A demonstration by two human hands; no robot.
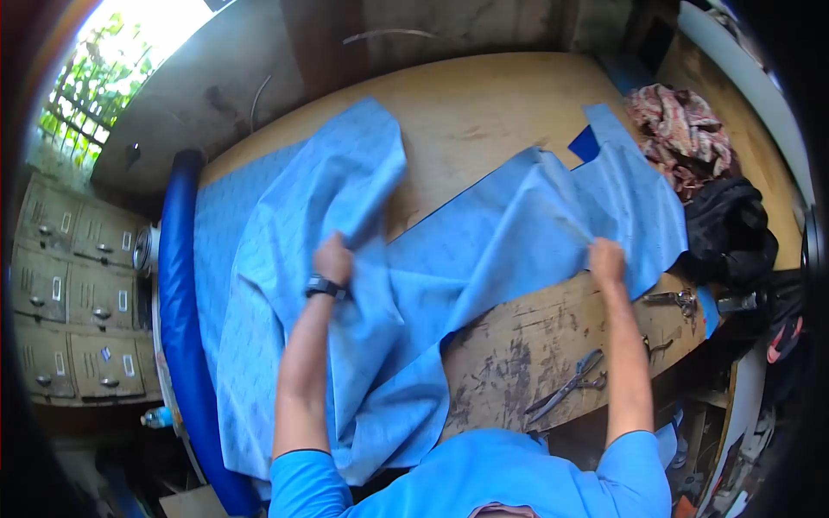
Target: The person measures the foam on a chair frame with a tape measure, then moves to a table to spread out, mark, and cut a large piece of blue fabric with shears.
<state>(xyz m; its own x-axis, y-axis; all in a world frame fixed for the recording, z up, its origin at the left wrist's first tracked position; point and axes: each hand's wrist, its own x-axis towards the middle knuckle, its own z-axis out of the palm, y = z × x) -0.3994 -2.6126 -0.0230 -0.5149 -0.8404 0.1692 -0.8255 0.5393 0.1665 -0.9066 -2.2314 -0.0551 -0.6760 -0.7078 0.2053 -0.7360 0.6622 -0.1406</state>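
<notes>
A large light-blue sheet of material, with a darker blue underside showing at one corner, lies rumpled across the wooden table. My left hand, with a dark watch on its wrist, is closed on a raised fold left of the middle. Farther right, my right hand is closed on the sheet's near edge, and creases run from it. The fingertips of both hands are partly hidden. Scissors lie on the scuffed wood left of my right forearm.
A dark-blue roll runs along the table's left edge, beside metal lockers. On the right lie a patterned cloth, a black bundle and a metal tool. A wall stands behind the table.
</notes>
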